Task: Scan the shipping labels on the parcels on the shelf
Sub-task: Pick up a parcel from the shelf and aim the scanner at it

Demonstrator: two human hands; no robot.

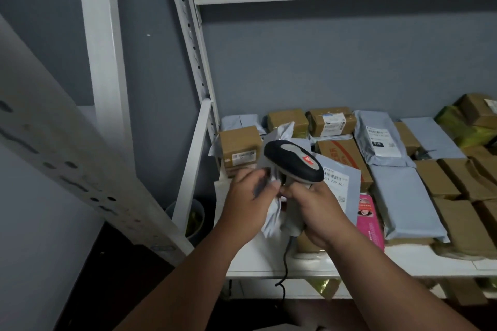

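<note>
Gripping scanner (294, 162): right hand (320, 212) | left hand (247, 196) pinches grey mailer (271, 220) | label maybe "739-K01"

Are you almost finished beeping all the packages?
Nothing shows which parcels are already scanned. Right now the right hand holds the scanner while the left hand grips a crumpled grey mailer bag. Many boxes and bags lie on the shelf, like the grey bag with a white label.

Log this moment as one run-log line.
left hand: holds grey poly mailer | right hand: grips barcode scanner | scanner head over mailer | parcels lie on shelf
</note>
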